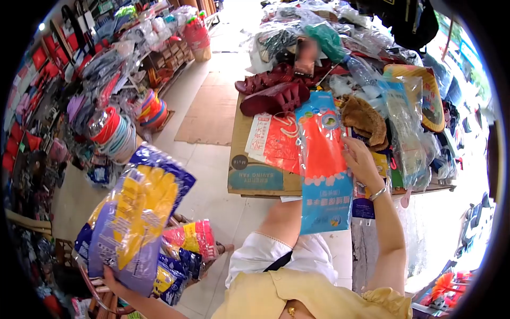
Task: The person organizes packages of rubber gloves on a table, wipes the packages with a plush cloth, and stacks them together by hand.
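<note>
My left hand [110, 280], low at the left, grips packs of yellow rubber gloves [139, 210] in clear, purple and dark blue wrapping. Its thumb lies over the bottom edge; the other fingers are hidden behind. My right hand [362, 162] has its fingers closed at the right edge of a long blue and red glove packet [325, 181], whose lower end hangs past the table's front edge. Beneath my left hand's packs are more glove packs [169, 274] and a pink and yellow packet [191, 237].
A cardboard box [239, 154] bears dark red sandals [273, 98] and a red and white bag [276, 143]. To the right lie a brown cloth item [365, 119] and plastic-wrapped goods [409, 138]. Stacked basins [114, 135] and crowded shelves line the left.
</note>
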